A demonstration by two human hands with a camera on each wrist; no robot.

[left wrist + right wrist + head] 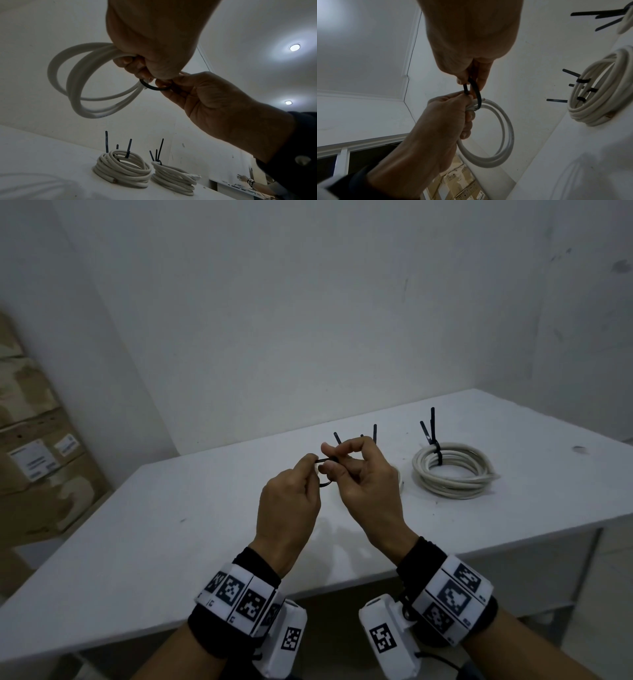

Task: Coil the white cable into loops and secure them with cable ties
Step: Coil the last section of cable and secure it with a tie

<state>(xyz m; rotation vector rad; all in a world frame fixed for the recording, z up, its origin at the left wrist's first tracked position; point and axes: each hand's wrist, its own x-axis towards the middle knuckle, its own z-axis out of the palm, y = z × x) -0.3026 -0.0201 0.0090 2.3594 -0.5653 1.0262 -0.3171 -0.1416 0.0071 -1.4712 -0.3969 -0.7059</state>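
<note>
Above the white table (pixel 164 529) my left hand (pixel 301 474) grips a small coil of white cable (pixel 73 83), which the head view hides behind my hands. A black cable tie (pixel 154 87) loops round the bunched strands just below my left fingers. My right hand (pixel 346 460) pinches the tie (pixel 475 86) between thumb and finger, close against the left hand. In the right wrist view the left hand (pixel 447 119) holds the coil (pixel 503 136) hanging under it, and its thumb and finger also touch the tie's other end.
Two tied coils lie on the table at the back right, one (pixel 455 470) in plain sight and one (pixel 120 171) behind my right hand, black tie tails sticking up. Cardboard boxes (pixel 34 460) stand left of the table. Walls close off the back.
</note>
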